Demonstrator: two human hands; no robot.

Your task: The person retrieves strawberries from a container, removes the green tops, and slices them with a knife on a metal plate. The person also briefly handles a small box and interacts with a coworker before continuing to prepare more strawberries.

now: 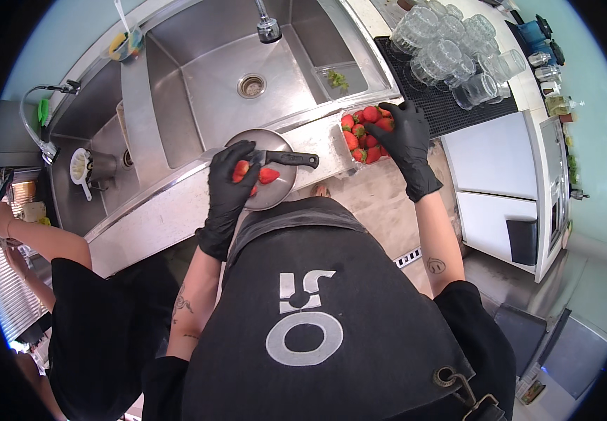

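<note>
My left hand (227, 193), in a black glove, curls over the left side of a round grey dish (277, 198). Its fingers and thumb close around a red strawberry (241, 169); another strawberry (268, 175) lies beside them in the dish. A knife (293, 159) lies across the dish, its black handle reaching past the right rim and its blade partly hidden. To the right, a clear plastic box (351, 158) holds several strawberries. Over its right edge, my right hand (406, 140), also black-gloved, pinches a strawberry (385, 124) between thumb and fingers.
Beyond the counter edge (156, 203) lies a steel sink (212, 91) under a spray tap (269, 29). Glass mugs (440, 59) crowd a black mat (444, 112) at right. Green leaves (337, 80) sit in a clear tray. Another person's arm (50, 242) is at left.
</note>
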